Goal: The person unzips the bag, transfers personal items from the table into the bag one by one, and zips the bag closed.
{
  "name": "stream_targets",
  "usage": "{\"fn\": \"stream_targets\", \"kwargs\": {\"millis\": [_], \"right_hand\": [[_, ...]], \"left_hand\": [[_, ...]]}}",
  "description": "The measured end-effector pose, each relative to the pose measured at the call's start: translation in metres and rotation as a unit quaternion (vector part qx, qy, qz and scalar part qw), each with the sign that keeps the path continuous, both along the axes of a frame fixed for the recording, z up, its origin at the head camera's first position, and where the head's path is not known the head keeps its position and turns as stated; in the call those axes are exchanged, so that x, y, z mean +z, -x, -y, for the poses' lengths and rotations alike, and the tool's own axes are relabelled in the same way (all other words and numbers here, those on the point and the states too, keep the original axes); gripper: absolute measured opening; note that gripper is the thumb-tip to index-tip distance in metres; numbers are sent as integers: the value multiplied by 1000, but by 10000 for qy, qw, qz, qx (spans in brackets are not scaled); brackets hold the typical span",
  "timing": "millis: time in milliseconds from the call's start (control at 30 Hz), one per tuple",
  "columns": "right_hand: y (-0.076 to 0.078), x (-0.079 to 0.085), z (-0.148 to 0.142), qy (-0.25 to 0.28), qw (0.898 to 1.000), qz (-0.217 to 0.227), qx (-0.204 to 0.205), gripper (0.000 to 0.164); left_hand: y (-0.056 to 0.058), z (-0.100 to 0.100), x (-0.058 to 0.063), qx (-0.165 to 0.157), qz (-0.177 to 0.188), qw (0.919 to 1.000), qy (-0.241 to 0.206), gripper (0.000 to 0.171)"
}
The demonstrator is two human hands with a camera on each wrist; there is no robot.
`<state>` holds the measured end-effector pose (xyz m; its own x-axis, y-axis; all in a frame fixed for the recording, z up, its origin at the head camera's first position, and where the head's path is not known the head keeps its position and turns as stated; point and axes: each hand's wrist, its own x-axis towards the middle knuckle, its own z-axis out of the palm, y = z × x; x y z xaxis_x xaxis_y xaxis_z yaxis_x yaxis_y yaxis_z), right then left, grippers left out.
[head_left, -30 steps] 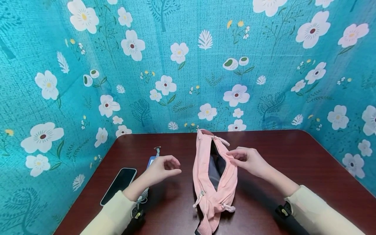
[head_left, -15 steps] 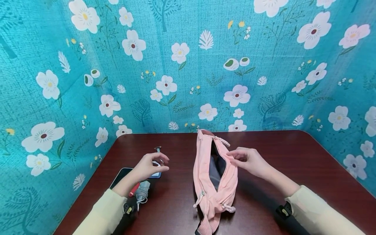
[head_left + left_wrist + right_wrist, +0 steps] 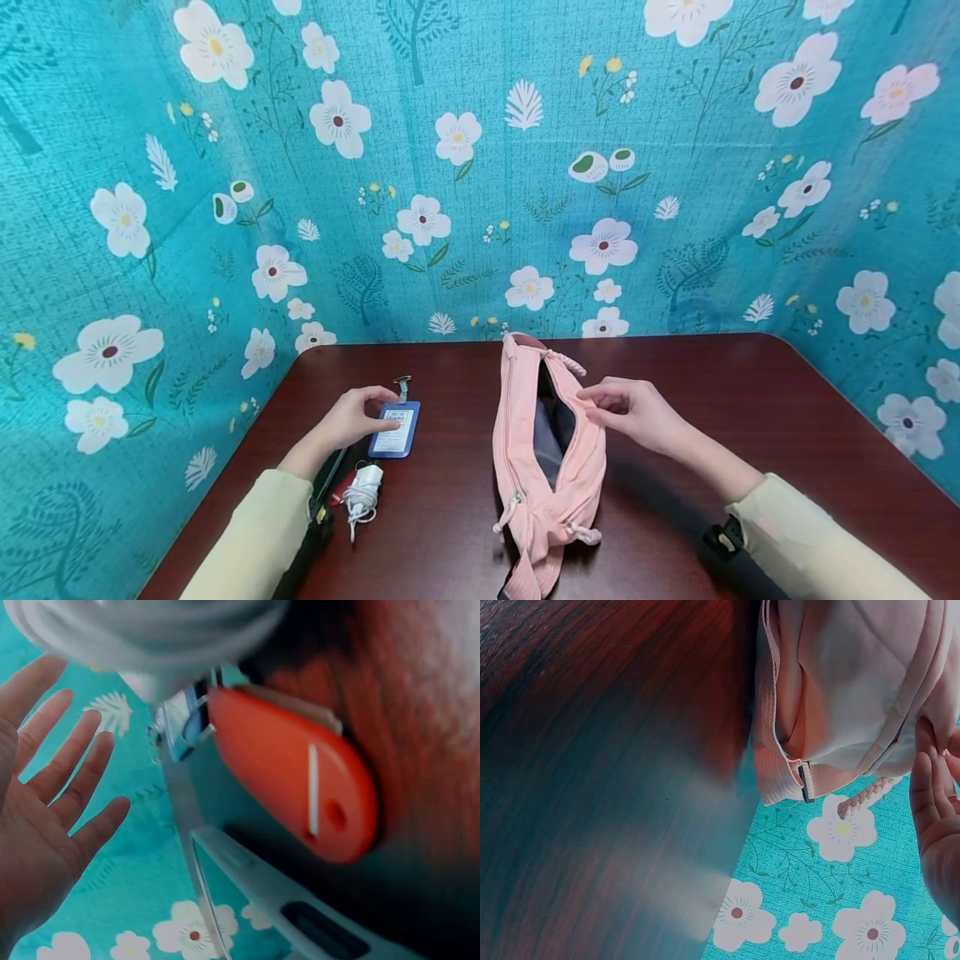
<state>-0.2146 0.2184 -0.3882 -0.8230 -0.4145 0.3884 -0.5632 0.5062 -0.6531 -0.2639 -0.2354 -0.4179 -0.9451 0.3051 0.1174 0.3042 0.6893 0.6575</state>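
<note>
A pink waist bag (image 3: 506, 433) stands on the table with its zipped mouth gaping, dark grey lining inside. My right hand (image 3: 633, 412) pinches the right edge of that mouth; in the right wrist view the fingers hold the pink fabric. To the left, my left hand (image 3: 348, 421) hovers at a blue-framed ID card holder (image 3: 402, 440), thumb and fingers parted, and the left wrist view has its fingers spread. Whether the fingers touch the holder I cannot tell. Below it lies a white charger (image 3: 364, 492) with its cable wound round it.
Beside the charger lies a flat red-orange piece (image 3: 292, 776) with a hole. A phone (image 3: 292, 907) sits partly hidden under the left forearm. Flowered blue cloth (image 3: 480, 208) hangs behind the dark wooden table (image 3: 697, 375).
My left hand has moved left, away from the bag and over to the ID card holder, uncovering the charger. The right hand stays at the bag's edge.
</note>
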Motion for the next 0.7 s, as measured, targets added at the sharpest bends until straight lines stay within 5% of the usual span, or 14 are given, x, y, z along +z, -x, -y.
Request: {"fn": "stream_targets", "kwargs": {"millis": [300, 533, 700], "right_hand": [[-2, 1, 1, 37, 10000, -81, -15, 27], [-20, 23, 9, 172, 9997, -108, 127, 25], [-10, 9, 3, 136, 9998, -129, 93, 26]], "left_hand": [[15, 2, -8, 193, 268, 9988, 372, 51], [21, 1, -13, 181, 486, 9960, 722, 61], [23, 1, -17, 125, 614, 9940, 894, 64]]}}
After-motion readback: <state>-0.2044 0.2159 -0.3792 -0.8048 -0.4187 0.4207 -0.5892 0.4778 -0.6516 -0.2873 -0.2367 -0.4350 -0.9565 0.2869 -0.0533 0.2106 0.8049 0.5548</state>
